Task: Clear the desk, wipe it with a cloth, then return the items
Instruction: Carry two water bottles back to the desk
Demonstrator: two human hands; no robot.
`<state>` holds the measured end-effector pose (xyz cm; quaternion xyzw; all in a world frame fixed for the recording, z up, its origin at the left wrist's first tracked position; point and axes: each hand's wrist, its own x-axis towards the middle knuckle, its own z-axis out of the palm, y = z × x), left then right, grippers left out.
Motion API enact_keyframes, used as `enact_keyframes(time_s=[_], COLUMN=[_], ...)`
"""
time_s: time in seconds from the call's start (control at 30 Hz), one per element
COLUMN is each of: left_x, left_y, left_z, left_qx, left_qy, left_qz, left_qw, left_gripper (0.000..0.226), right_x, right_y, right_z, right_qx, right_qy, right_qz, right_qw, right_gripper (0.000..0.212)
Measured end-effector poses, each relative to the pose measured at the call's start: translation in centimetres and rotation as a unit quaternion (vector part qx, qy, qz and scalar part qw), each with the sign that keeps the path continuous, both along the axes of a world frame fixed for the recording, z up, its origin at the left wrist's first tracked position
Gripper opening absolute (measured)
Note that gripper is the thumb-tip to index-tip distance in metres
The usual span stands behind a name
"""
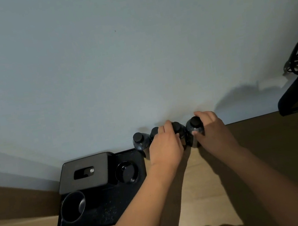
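4 dark bottles sit crowded at the tabletop's back edge by the wall. Left grip wraps 1 bottle, right grip wraps the end bottle. Lifting could easily knock the loose neighbor over.

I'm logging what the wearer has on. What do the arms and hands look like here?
Both forearms are bare as far as the frame shows: no sleeves, gloves or watch visible. The left hand and right hand show no rings that I can make out.
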<state>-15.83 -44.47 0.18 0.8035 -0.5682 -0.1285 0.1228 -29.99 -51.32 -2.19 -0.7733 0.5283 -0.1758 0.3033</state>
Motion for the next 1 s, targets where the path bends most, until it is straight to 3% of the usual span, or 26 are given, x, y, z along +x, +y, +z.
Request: enact_keyframes(time_s=[0.33,0.53,0.8,1.0], left_x=[-0.3,-0.9,-7.5,-18.4], left_y=[5.6,9.2,12.7,15.7], left_z=[0.6,1.4,2.1,3.7], left_qx=[-0.174,-0.219,-0.212,-0.193], left_qy=[0.005,0.003,0.046,0.058], left_qz=[-0.01,-0.068,-0.196,-0.335], left_qw=[0.985,0.973,0.956,0.921], left_gripper=[0.027,0.034,0.036,0.035], right_x=[-1.4,-3.3,-10.2,-19.8], right_y=[6.9,13.0,23.1,30.5], right_z=[1.8,3.6,6.5,7.6], right_qx=[-0.125,-0.176,-0.096,-0.099], right_qy=[-0.093,-0.076,-0.024,-0.022], right_qz=[-0.018,-0.036,-0.211,-0.35], right_qw=[0.988,0.981,0.973,0.931], right_gripper=[0.053,0.049,0.051,0.051])
